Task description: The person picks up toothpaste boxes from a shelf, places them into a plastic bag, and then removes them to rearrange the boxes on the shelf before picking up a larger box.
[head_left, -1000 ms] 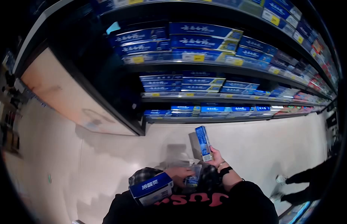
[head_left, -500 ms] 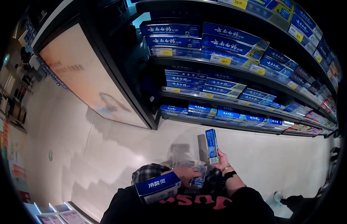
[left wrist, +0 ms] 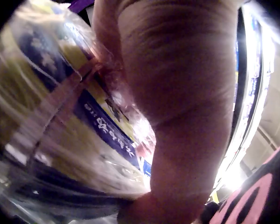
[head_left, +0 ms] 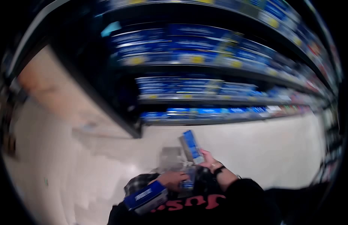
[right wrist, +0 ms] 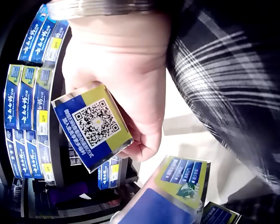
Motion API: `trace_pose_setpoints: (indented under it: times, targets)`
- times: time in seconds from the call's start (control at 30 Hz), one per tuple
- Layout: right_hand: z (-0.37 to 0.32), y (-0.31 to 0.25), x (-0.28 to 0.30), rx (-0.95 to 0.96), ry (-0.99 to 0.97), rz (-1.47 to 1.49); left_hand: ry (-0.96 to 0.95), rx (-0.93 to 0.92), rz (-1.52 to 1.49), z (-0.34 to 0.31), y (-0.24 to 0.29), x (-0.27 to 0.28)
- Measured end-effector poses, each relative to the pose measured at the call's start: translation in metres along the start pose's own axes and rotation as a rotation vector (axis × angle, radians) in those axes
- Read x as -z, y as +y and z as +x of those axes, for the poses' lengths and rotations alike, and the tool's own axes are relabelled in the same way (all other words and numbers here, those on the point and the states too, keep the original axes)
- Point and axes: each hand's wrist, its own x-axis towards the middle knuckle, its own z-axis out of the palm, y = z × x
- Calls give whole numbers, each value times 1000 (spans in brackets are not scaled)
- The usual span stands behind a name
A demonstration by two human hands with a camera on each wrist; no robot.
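Note:
A long blue box (head_left: pixel 192 146) is gripped near its lower end by my right hand (head_left: pixel 210 158). In the right wrist view, that hand (right wrist: pixel 126 70) curls round the box, whose blue-and-green end (right wrist: pixel 95 126) carries a QR code. My left hand (head_left: pixel 174 179) grips a clear plastic bag (head_left: pixel 189 176) with blue boxes inside, in front of my body. The left wrist view shows the bag (left wrist: pixel 46 121) beside my left hand (left wrist: pixel 177 93), its fingertips hidden. A blue-and-white box (head_left: pixel 145 197) lies across my left forearm.
Shelves (head_left: pixel 204 66) stacked with blue boxes and yellow price tags stand ahead. A framed panel (head_left: pixel 65 97) leans into view at the left. Pale floor (head_left: pixel 249 150) lies between me and the shelves. In the right wrist view, another blue-and-green box (right wrist: pixel 168 191) shows below.
The head view has swung and blurred, so shelves and hands sit farther left in it. The box in my right hand tilts more to the left. Both hands keep their holds.

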Motion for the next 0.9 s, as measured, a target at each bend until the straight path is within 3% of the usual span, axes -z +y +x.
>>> trace_pose_setpoints:
  times: [0.2,0.4,0.53,0.63,0.67,0.7,0.73,0.8,0.83,0.9]
  targets:
    - [24,8,17,-71,-100,143,0,72,42,-2,3,6]
    - [21,8,8,-40,-86,76,-8,79,48,0,-1,4]
    - [29,11,20,-56,-178,119,2,73,35,3,-3,2]
    - [15,6,7,53,-247,164,32,68,45,3,-5,-3]
    - [0,-3,-6,115,-151,194,40,63,52,3,-6,-3]
    - [-7,-10,-15,235,-331,301,29,75,49,3,-5,-2]
    - [-24,-27,-37,321,-369,452,20,86,45,4,-3,1]
    - [-39,-56,-53,594,-569,455,4,104,35,2,2,3]
    - [-47,-68,-60,585,-553,550,0,107,34,1,3,4]
    - [-44,-85,-75,565,-685,421,1,100,43,5,5,9]
